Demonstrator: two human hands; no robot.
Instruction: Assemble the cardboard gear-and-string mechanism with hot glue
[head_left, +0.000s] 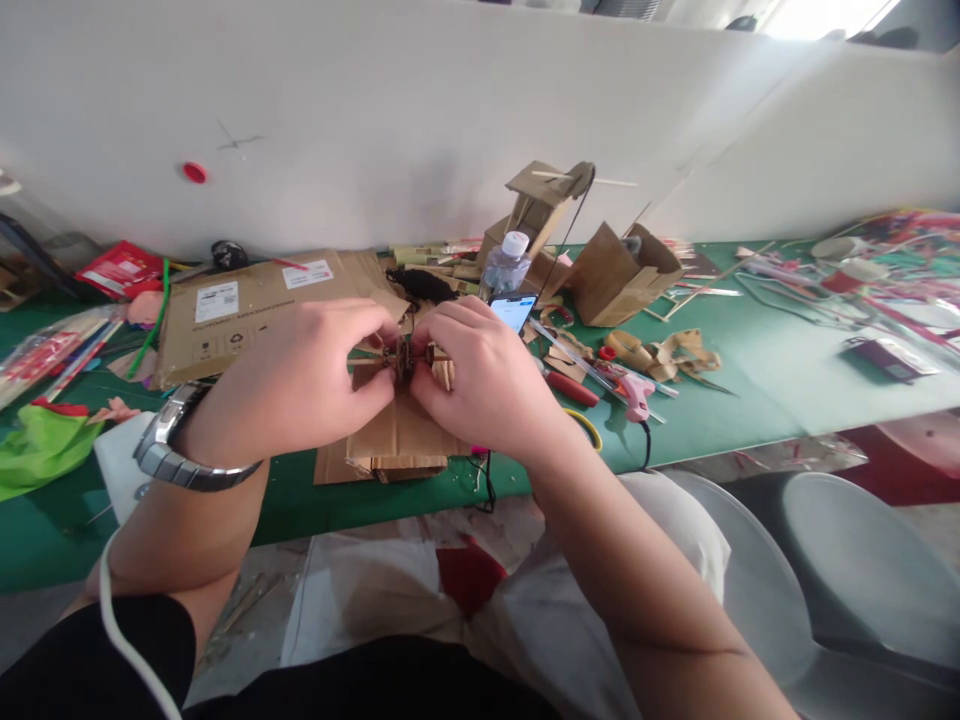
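My left hand [296,375], with a metal watch on the wrist, has thumb and fingers closed on one side of a small dark spool-like wheel [405,357]. From the other side my right hand [484,375] pinches the same wheel. A thin wooden stick [365,362] appears to run through it, partly hidden by the fingers. Just below both hands lie stacked pieces of cut cardboard [405,430] at the front of the green table. How the wheel is fixed to the stick cannot be made out.
A flattened cardboard box [277,300] lies at left. Behind my right hand are a lit phone [514,312], a water bottle [506,265] and a cardboard structure [544,200]. A pink glue gun [636,393], a red-handled tool [571,388] and an open cardboard box [622,275] sit rightward. Grey stools [862,560] stand below.
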